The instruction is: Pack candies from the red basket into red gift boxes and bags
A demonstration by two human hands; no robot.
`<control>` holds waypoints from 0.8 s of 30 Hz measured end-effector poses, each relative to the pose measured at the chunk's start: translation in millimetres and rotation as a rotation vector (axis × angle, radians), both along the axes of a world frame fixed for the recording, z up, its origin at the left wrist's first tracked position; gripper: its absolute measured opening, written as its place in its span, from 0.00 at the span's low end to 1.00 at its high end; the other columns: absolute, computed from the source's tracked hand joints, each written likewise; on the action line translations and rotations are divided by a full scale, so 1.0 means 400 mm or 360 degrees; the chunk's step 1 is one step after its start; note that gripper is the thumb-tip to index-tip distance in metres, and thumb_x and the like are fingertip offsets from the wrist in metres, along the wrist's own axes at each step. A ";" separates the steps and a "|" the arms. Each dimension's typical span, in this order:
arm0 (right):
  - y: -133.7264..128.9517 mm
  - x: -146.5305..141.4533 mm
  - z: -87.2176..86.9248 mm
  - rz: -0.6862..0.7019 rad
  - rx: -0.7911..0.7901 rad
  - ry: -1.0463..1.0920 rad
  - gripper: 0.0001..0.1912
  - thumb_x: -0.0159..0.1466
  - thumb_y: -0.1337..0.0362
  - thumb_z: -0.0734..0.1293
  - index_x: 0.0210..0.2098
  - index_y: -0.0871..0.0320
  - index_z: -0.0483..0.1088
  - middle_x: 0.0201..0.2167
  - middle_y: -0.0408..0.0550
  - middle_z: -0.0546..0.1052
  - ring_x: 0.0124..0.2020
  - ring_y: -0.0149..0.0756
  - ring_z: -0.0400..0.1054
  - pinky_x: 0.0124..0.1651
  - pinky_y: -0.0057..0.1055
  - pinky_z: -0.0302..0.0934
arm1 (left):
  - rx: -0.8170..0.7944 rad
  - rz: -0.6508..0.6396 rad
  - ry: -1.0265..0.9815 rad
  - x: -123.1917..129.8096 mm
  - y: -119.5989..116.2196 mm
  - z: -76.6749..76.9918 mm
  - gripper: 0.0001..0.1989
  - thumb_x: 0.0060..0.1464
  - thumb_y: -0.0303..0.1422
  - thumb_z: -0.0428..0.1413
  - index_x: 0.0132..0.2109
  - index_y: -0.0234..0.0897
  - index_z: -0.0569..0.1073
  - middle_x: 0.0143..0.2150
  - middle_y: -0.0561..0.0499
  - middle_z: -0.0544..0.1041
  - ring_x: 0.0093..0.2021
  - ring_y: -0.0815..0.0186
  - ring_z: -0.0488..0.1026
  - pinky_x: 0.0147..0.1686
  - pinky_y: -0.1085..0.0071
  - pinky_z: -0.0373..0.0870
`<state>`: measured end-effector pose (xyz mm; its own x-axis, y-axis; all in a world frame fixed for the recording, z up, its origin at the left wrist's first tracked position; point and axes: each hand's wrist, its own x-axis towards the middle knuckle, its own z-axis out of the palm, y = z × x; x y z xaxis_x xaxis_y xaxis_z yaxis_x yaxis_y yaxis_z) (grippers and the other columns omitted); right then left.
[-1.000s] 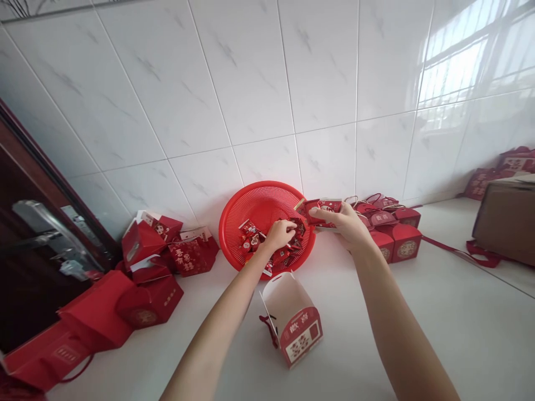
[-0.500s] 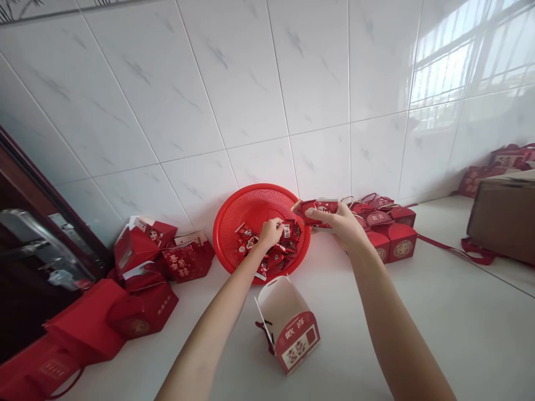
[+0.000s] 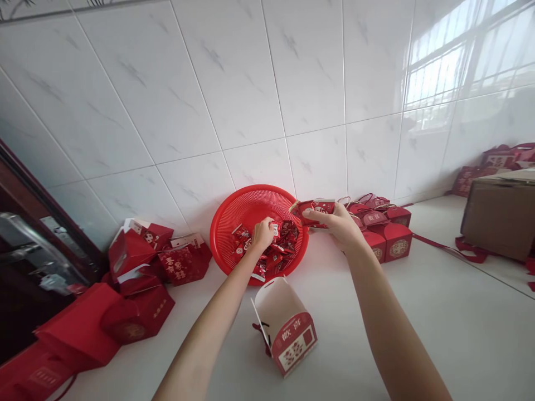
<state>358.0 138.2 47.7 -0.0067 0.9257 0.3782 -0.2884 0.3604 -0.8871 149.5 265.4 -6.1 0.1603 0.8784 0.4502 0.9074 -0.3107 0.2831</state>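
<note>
fingers of left hand (image 3: 263, 233) pinch basket candies (image 3: 276, 248); right hand (image 3: 340, 225) grips leftward-pointing packet (image 3: 311, 210).

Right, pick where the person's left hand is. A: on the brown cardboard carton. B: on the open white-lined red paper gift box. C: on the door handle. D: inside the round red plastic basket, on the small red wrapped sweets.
D: the left hand reaches among the small red wrapped sweets inside the round red plastic basket.

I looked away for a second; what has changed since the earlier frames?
The left hand drew slightly back among the red candy packets in the red basket, fingers closing on some. The right hand still holds the small red box; the open box hasn't moved.
</note>
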 end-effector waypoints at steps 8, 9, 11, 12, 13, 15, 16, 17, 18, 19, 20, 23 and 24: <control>-0.003 0.000 0.001 -0.0016 -0.0013 -0.0005 0.14 0.49 0.56 0.78 0.28 0.59 0.77 0.26 0.45 0.77 0.30 0.37 0.71 0.33 0.34 0.69 | -0.0060 -0.0295 0.0364 0.062 -0.028 -0.008 0.17 0.57 0.24 0.51 0.44 0.42 0.83 0.56 0.46 0.74 0.58 0.58 0.70 0.60 0.64 0.65; -0.004 0.000 0.000 -0.0017 -0.0021 -0.0001 0.14 0.49 0.56 0.78 0.28 0.59 0.77 0.26 0.45 0.77 0.29 0.36 0.71 0.33 0.34 0.69 | -0.0098 -0.0316 0.0414 0.071 -0.031 -0.012 0.16 0.57 0.26 0.52 0.43 0.43 0.83 0.58 0.47 0.73 0.59 0.57 0.68 0.62 0.62 0.64; -0.004 0.000 0.001 -0.0012 -0.0041 0.0008 0.14 0.48 0.56 0.78 0.28 0.59 0.77 0.26 0.45 0.77 0.30 0.37 0.71 0.33 0.34 0.69 | -0.0169 -0.0302 0.0499 0.085 -0.035 -0.020 0.15 0.57 0.28 0.52 0.43 0.43 0.83 0.60 0.45 0.71 0.62 0.53 0.66 0.63 0.58 0.62; -0.004 -0.001 0.001 -0.0009 -0.0049 0.0017 0.14 0.48 0.57 0.78 0.28 0.59 0.76 0.26 0.45 0.77 0.30 0.37 0.71 0.33 0.34 0.69 | -0.0202 -0.0276 0.0535 0.090 -0.036 -0.024 0.15 0.58 0.29 0.52 0.43 0.42 0.83 0.61 0.44 0.70 0.63 0.52 0.65 0.64 0.56 0.61; -0.004 -0.001 0.002 -0.0007 -0.0055 0.0027 0.14 0.48 0.57 0.78 0.27 0.59 0.76 0.26 0.46 0.77 0.30 0.37 0.71 0.33 0.34 0.69 | -0.0233 -0.0245 0.0566 0.094 -0.035 -0.028 0.15 0.58 0.30 0.51 0.44 0.41 0.83 0.61 0.43 0.70 0.64 0.51 0.63 0.64 0.54 0.60; -0.004 -0.001 0.003 -0.0010 -0.0060 0.0042 0.14 0.48 0.57 0.78 0.28 0.59 0.77 0.26 0.46 0.77 0.31 0.38 0.72 0.34 0.34 0.70 | -0.0289 -0.0187 0.0618 0.100 -0.030 -0.034 0.16 0.58 0.31 0.51 0.45 0.42 0.82 0.63 0.42 0.68 0.66 0.49 0.61 0.65 0.51 0.57; -0.004 -0.001 0.003 -0.0010 -0.0058 0.0044 0.14 0.48 0.57 0.78 0.28 0.59 0.77 0.27 0.47 0.77 0.32 0.38 0.72 0.34 0.34 0.70 | -0.0315 -0.0162 0.0638 0.102 -0.026 -0.035 0.16 0.58 0.31 0.51 0.46 0.43 0.82 0.64 0.43 0.68 0.67 0.49 0.59 0.66 0.50 0.56; -0.004 -0.001 0.003 -0.0009 -0.0053 0.0043 0.14 0.48 0.57 0.78 0.29 0.59 0.78 0.27 0.47 0.78 0.32 0.38 0.72 0.34 0.34 0.69 | -0.0340 -0.0140 0.0657 0.104 -0.022 -0.036 0.16 0.58 0.32 0.51 0.47 0.44 0.81 0.65 0.43 0.67 0.67 0.49 0.58 0.66 0.49 0.55; -0.004 -0.001 0.003 -0.0009 -0.0050 0.0038 0.14 0.48 0.57 0.78 0.29 0.59 0.78 0.28 0.47 0.78 0.33 0.38 0.72 0.33 0.34 0.69 | -0.0364 -0.0118 0.0674 0.107 -0.018 -0.037 0.16 0.58 0.32 0.51 0.47 0.45 0.81 0.65 0.44 0.67 0.67 0.49 0.58 0.65 0.48 0.55; -0.004 -0.001 0.003 -0.0011 -0.0049 0.0033 0.15 0.47 0.56 0.78 0.29 0.59 0.78 0.28 0.47 0.78 0.33 0.38 0.72 0.33 0.33 0.69 | -0.0385 -0.0097 0.0689 0.109 -0.014 -0.038 0.16 0.58 0.32 0.51 0.48 0.46 0.81 0.65 0.43 0.67 0.67 0.48 0.58 0.65 0.48 0.55; -0.004 -0.001 0.003 -0.0017 -0.0049 0.0030 0.15 0.47 0.56 0.78 0.29 0.59 0.78 0.28 0.47 0.78 0.33 0.38 0.72 0.33 0.33 0.69 | -0.0400 -0.0075 0.0699 0.112 -0.011 -0.039 0.17 0.58 0.32 0.51 0.48 0.46 0.81 0.65 0.43 0.67 0.68 0.48 0.58 0.65 0.47 0.54; -0.004 -0.001 0.002 -0.0038 -0.0059 0.0000 0.14 0.48 0.57 0.78 0.30 0.59 0.78 0.28 0.47 0.78 0.32 0.37 0.72 0.34 0.33 0.69 | -0.0409 -0.0019 0.0714 0.118 -0.005 -0.044 0.17 0.59 0.33 0.50 0.48 0.42 0.81 0.66 0.39 0.66 0.69 0.45 0.56 0.65 0.46 0.53; -0.004 -0.001 0.002 -0.0041 -0.0058 -0.0008 0.14 0.49 0.57 0.78 0.30 0.59 0.78 0.28 0.47 0.79 0.32 0.38 0.72 0.34 0.33 0.69 | -0.0401 -0.0005 0.0715 0.120 -0.003 -0.047 0.17 0.60 0.34 0.49 0.48 0.41 0.81 0.66 0.38 0.66 0.69 0.44 0.55 0.65 0.46 0.53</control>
<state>357.7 136.5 48.5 0.0158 0.9387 0.3444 -0.2750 0.3353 -0.9011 197.5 264.1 -24.7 0.2919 0.9500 0.1106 0.9559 -0.2858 -0.0682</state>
